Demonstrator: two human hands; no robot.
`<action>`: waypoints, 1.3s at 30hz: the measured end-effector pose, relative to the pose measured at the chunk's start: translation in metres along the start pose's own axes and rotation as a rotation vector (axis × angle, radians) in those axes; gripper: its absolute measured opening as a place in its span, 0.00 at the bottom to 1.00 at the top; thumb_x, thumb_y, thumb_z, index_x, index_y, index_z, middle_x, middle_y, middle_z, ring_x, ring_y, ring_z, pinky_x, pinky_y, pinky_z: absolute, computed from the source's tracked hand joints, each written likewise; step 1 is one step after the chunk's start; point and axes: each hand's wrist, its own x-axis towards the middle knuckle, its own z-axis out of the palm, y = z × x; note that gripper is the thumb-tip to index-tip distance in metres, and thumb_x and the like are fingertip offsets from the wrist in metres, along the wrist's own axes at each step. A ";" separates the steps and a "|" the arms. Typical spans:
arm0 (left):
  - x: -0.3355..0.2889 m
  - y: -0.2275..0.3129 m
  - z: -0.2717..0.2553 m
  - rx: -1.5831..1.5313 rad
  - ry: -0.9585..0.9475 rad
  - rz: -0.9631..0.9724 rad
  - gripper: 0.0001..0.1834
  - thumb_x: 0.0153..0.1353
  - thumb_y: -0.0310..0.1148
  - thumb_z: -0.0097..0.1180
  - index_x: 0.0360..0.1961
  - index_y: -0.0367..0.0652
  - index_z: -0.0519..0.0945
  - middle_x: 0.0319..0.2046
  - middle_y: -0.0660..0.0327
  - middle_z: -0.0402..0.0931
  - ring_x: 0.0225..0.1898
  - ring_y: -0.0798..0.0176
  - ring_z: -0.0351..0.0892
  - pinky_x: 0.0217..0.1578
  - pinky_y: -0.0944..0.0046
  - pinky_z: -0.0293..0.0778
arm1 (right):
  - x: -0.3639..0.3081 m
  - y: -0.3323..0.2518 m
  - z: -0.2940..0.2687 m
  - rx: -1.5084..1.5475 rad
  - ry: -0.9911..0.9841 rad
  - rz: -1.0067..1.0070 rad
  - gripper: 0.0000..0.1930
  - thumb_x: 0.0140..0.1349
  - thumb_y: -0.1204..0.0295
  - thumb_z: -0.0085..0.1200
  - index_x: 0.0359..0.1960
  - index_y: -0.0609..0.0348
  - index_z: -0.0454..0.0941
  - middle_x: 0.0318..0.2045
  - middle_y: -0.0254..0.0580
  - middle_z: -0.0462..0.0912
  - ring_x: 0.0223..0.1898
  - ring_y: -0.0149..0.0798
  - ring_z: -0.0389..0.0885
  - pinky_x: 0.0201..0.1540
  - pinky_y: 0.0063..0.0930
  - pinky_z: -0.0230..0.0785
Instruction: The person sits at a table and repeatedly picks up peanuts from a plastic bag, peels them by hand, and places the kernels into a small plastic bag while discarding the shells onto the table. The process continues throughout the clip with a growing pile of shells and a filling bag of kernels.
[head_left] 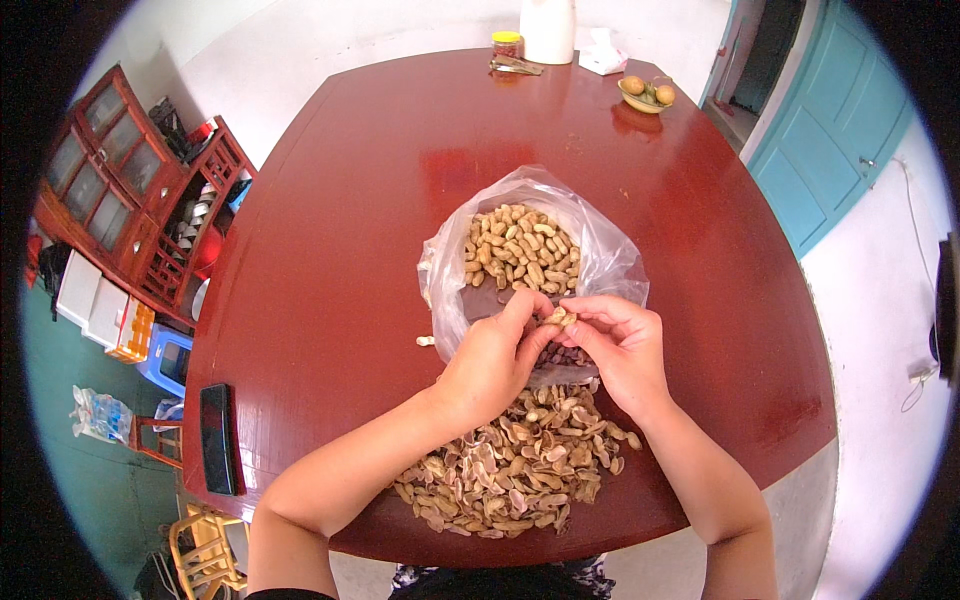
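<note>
Left hand (490, 352) and right hand (628, 347) pinch a tan, rounded, papery peanut shell (559, 317) between fingertips; I'd guess light, dry, brittle; best gripped at its ends.

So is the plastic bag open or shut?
Open. The mouth of the clear plastic bag is spread wide, and you can see straight in to the unshelled peanuts.

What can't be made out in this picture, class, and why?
Head view, held peanut: underside hidden by left hand and right hand.
Head view, dark kernels: full spread blocked by the hands.
Head view, white container: top cut by upper edge.
Head view, glazed cabinet: contents too dim to identify.
</note>
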 end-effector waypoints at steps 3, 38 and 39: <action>-0.002 0.000 -0.002 0.120 -0.023 0.018 0.09 0.66 0.25 0.51 0.46 0.38 0.67 0.31 0.49 0.78 0.36 0.49 0.82 0.33 0.58 0.75 | -0.001 -0.002 0.001 -0.012 0.000 0.010 0.10 0.61 0.84 0.53 0.44 0.70 0.78 0.38 0.43 0.83 0.38 0.31 0.82 0.44 0.24 0.77; 0.005 0.000 -0.002 -1.325 -0.082 -0.453 0.32 0.54 0.11 0.36 0.62 0.41 0.58 0.59 0.48 0.64 0.61 0.55 0.65 0.62 0.59 0.62 | -0.002 -0.026 0.001 -0.050 -0.052 0.217 0.05 0.61 0.81 0.51 0.38 0.64 0.77 0.33 0.36 0.81 0.25 0.28 0.76 0.26 0.17 0.65; 0.005 0.001 0.000 -1.305 -0.080 -0.445 0.33 0.54 0.10 0.36 0.63 0.41 0.57 0.60 0.47 0.63 0.62 0.55 0.65 0.62 0.59 0.62 | -0.002 -0.009 0.001 -0.206 -0.075 -0.041 0.07 0.59 0.84 0.53 0.39 0.64 0.77 0.33 0.36 0.79 0.28 0.29 0.75 0.28 0.20 0.67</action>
